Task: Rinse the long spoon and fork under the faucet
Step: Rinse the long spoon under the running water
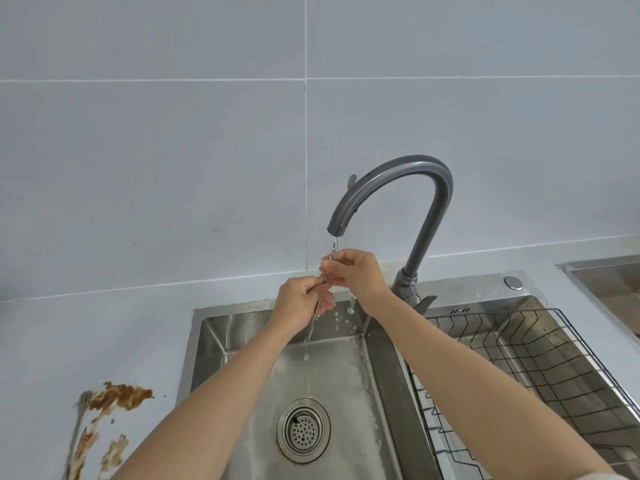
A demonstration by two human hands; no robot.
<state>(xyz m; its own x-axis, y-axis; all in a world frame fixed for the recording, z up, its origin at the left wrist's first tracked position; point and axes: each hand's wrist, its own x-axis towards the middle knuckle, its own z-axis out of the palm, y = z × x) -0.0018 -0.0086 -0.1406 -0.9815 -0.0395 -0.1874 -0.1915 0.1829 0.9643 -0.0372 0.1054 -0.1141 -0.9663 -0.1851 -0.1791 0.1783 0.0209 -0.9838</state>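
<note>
A long thin metal spoon (310, 328) stands nearly upright under the grey curved faucet (398, 174), its upper end just below the spout where water runs. My left hand (304, 303) grips its middle and my right hand (353, 275) pinches it higher up. Which end is the bowl I cannot tell. Drops fall from the lower end into the steel sink (207, 341). The long fork (78, 424) lies on the counter at the lower left, beside brown sauce smears (117, 398).
A round drain strainer (303, 430) sits in the left basin. A black wire rack (540, 362) fills the right basin. The faucet handle (427, 301) points right. A grey tiled wall stands behind; another steel rim (602, 271) shows at far right.
</note>
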